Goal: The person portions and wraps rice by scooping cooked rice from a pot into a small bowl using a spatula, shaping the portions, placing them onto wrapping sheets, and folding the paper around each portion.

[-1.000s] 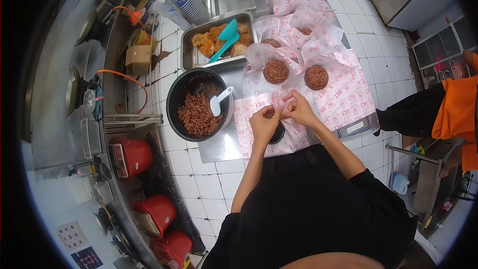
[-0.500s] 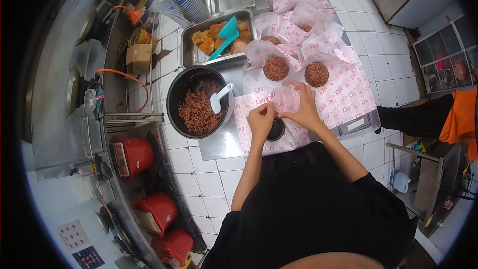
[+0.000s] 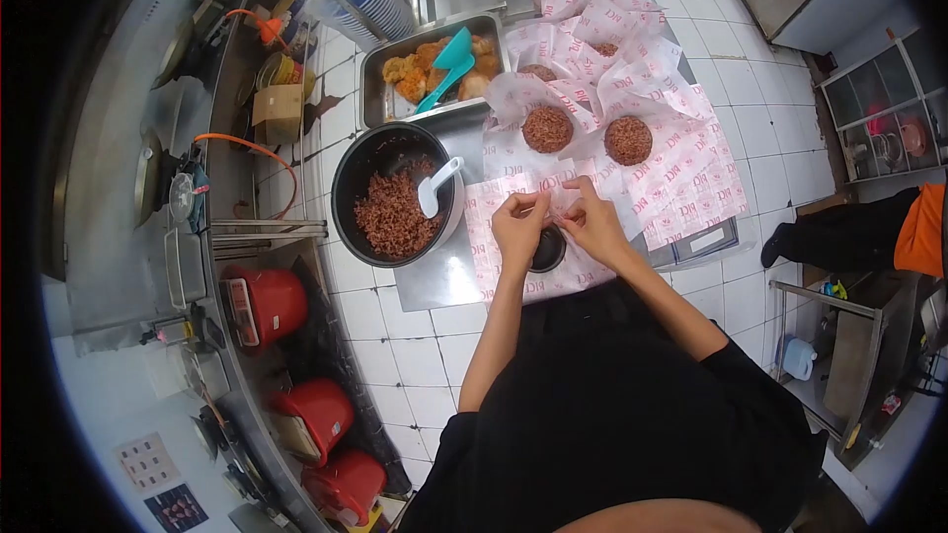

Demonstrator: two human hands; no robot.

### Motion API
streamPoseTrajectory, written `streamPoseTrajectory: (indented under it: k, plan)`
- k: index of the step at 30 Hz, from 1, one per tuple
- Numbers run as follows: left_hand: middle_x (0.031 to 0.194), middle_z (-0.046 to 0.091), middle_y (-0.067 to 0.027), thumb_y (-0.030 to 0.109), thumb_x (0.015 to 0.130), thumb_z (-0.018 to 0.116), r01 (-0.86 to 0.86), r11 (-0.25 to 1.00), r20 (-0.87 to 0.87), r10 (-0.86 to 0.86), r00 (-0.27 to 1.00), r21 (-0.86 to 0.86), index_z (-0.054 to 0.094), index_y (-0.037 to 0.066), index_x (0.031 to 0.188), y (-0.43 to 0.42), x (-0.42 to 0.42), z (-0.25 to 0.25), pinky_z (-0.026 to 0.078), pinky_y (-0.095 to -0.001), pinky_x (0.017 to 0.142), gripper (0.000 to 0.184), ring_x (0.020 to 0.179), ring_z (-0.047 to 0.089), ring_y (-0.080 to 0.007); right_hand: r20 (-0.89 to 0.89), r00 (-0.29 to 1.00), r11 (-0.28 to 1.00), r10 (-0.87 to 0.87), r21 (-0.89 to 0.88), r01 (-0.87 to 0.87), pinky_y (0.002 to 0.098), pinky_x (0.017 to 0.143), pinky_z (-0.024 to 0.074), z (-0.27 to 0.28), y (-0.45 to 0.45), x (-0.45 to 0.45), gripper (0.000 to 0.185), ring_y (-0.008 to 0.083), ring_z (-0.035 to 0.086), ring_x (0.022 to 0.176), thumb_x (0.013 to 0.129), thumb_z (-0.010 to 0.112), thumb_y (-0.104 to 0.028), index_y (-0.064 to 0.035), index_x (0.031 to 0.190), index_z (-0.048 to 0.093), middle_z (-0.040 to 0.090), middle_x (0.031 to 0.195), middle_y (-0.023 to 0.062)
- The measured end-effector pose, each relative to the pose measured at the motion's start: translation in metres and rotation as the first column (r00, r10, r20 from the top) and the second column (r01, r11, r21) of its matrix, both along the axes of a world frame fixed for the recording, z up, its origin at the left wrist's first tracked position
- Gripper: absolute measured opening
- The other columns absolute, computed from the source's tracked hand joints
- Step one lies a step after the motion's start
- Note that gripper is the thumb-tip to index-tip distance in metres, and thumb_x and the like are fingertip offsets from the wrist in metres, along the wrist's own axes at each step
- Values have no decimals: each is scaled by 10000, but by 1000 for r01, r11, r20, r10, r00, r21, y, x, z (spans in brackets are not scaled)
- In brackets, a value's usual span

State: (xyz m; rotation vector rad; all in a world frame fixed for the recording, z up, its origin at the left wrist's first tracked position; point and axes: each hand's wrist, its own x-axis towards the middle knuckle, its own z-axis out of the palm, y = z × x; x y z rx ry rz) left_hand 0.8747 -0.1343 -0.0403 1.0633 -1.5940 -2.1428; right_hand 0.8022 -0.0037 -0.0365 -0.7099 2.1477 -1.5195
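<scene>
My left hand (image 3: 519, 229) and my right hand (image 3: 592, 222) meet over a printed paper sheet (image 3: 484, 271) near the table's front edge. The fingers of both are pinched close together; what lies between them is too small to make out. Just below them a round black mould (image 3: 548, 250) rests on the sheet. Beyond my hands, two round brown rice patties, one on the left (image 3: 547, 129) and one on the right (image 3: 627, 141), lie on printed papers. A black pot (image 3: 348, 237) of brown rice (image 3: 390, 217) with a white paddle (image 3: 437, 188) stands to the left.
Behind the pot is a metal tray (image 3: 368, 104) of fried pieces with a turquoise utensil (image 3: 451, 67). More papers with patties (image 3: 605, 48) lie at the back. Stacked cups (image 3: 367, 2) stand at the upper left. A person's dark-clothed leg (image 3: 829, 232) shows at the right.
My right hand's fingers spread half a second ago and have now drawn together again. The black mould shows beneath my hands. At the right, the other person has shifted farther right.
</scene>
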Motion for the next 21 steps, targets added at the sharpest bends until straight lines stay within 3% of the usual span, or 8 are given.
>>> streamPoseTrajectory:
  k: [2,7,10,16,17,21]
  plan:
    - [997,683,-125,151,891,726,-7,1000,-1,7,1000,13,662,-47,1063,2,0,3,594,-277,728,270,882,667,-175,1,1000,1000,-15,3,15,312,600,504,-2,2,-2,540,191,632,596,765,754,15,-83,1222,482,615,630,80]
    - [1039,685,-156,154,897,719,47,999,32,-47,998,20,640,-55,1149,6,1,7,582,-288,807,336,936,680,-206,81,996,1000,-28,1,28,269,569,444,-7,6,-14,511,110,568,580,733,798,-11,-78,1137,492,582,608,38]
    - [1050,703,-183,199,860,761,173,976,15,-172,985,-132,650,-52,1140,6,6,-8,575,-286,800,392,938,698,-204,73,996,999,-43,17,42,297,547,456,-15,4,-20,485,142,590,565,708,803,-26,-80,1083,500,582,591,49]
    - [994,721,-191,200,831,780,209,899,187,-147,971,-384,671,-64,1088,13,0,1,572,-294,814,384,910,717,-219,71,997,999,-34,11,33,310,544,470,-17,-4,-19,471,148,605,560,698,794,-25,-77,1056,493,587,586,59]
    - [981,723,-185,197,833,778,198,911,169,-145,975,-361,676,-64,1080,12,-1,-1,574,-293,805,373,896,718,-210,64,998,1000,-23,15,22,306,549,474,-18,-5,-19,474,144,612,568,700,790,-20,-76,1064,492,600,598,63]
    - [964,726,-163,200,865,753,194,955,111,-172,979,-225,689,-72,1066,6,0,0,581,-287,783,345,858,712,-183,326,936,988,132,-120,-97,292,589,517,-15,8,-28,510,155,660,644,743,760,25,-54,1140,450,668,694,96]
